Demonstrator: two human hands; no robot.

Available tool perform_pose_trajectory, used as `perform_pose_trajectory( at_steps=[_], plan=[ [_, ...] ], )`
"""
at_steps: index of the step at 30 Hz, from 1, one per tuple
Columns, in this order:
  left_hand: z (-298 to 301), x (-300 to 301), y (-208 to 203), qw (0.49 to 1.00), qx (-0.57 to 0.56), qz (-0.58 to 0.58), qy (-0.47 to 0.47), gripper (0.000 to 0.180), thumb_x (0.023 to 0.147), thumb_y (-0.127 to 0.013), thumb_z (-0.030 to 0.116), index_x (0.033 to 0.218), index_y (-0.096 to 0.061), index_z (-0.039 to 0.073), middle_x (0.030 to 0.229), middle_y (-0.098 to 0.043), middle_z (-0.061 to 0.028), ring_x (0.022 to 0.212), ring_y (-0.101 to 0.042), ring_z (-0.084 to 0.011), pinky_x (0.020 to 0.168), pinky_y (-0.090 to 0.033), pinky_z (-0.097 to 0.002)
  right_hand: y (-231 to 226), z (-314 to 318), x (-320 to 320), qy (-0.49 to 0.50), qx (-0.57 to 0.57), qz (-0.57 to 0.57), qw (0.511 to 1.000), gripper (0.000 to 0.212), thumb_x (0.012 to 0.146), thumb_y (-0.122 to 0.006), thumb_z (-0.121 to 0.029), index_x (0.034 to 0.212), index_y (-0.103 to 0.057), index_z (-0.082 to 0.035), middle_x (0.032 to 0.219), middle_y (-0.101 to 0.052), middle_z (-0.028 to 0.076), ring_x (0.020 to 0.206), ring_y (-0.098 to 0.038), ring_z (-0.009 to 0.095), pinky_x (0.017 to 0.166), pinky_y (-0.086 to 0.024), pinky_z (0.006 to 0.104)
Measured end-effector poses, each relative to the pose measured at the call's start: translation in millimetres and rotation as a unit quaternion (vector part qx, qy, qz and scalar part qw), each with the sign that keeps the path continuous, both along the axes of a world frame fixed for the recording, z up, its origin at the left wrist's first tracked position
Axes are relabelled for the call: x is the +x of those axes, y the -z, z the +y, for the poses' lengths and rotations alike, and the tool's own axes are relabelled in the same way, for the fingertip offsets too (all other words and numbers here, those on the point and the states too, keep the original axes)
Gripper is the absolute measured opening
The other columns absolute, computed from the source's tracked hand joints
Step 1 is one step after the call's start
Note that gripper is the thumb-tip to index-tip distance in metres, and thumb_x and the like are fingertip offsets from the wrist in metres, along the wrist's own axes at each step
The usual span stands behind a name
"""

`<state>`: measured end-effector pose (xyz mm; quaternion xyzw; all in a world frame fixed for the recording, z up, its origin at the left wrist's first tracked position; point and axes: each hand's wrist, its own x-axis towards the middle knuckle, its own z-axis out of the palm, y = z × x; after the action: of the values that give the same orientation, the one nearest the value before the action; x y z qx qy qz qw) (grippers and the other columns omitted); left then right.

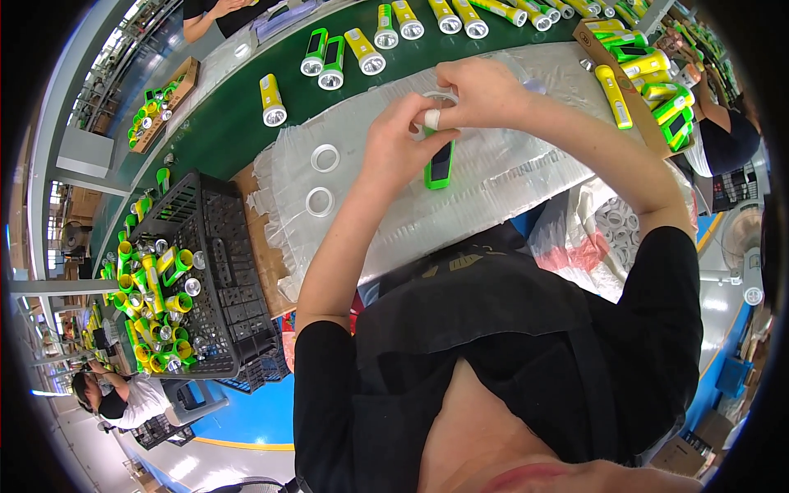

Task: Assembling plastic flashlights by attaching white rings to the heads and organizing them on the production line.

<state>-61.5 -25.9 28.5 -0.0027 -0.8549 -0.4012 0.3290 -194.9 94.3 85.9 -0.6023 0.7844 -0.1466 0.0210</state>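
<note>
A green flashlight (440, 168) with a dark panel lies on the plastic-covered work surface (378, 238), its handle end toward me. My left hand (396, 140) and my right hand (485, 94) meet over its head end. Both are closed on a white ring (440, 97) there, mostly covered by the fingers. How far the ring sits on the flashlight is hidden. A white band shows around one finger of my left hand. Two loose white rings, an upper one (325, 158) and a lower one (320, 201), lie left of my left forearm.
Yellow and green flashlights stand along the green belt (222, 131), a yellow one (273, 100) nearest. A black crate (222, 271) at left adjoins many flashlight parts. A cardboard box (633, 94) of flashlights is at right, above a sack of white rings (615, 226). Other people work nearby.
</note>
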Motion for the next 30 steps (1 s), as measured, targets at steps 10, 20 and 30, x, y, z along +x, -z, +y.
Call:
perform_pose_trajectory(
  at_steps=[10, 20, 30],
  plan=[
    [-8.4, 10.0, 20.6, 0.929, 0.352, 0.069, 0.090, 0.041, 0.076, -0.080, 0.013, 0.098, -0.046, 0.008, 0.098, -0.066, -0.0118, 0.087, -0.065, -0.0189, 0.077, -0.053, -0.0330, 137.0, -12.3, 94.1, 0.121, -0.314, -0.424, 0.841, 0.049, 0.071, -0.080, -0.028, 0.106, -0.057, -0.001, 0.088, -0.066, 0.007, 0.081, -0.065, 0.018, 0.069, -0.050, 0.0310],
    [-18.3, 52.2, -42.7, 0.972, 0.137, 0.107, 0.156, 0.050, 0.090, -0.060, 0.036, 0.125, -0.051, 0.003, 0.094, -0.061, -0.0165, 0.081, -0.063, -0.0234, 0.070, -0.052, -0.0358, 54.2, -0.7, 44.5, -0.262, 0.227, -0.711, 0.612, 0.037, 0.075, -0.076, -0.028, 0.098, -0.063, -0.002, 0.091, -0.062, 0.006, 0.089, -0.059, 0.016, 0.075, -0.049, 0.0305],
    [-229.5, -7.5, 6.7, 0.908, -0.065, 0.013, -0.414, 0.035, 0.094, -0.059, 0.027, 0.111, -0.049, -0.002, 0.094, -0.062, -0.0200, 0.083, -0.063, -0.0321, 0.072, -0.050, -0.0410, 93.4, 141.3, -200.4, 0.503, -0.116, 0.155, 0.842, 0.055, 0.072, -0.074, -0.026, 0.118, -0.055, -0.001, 0.118, -0.056, 0.019, 0.116, -0.052, 0.036, 0.092, -0.049, 0.0421]
  ],
)
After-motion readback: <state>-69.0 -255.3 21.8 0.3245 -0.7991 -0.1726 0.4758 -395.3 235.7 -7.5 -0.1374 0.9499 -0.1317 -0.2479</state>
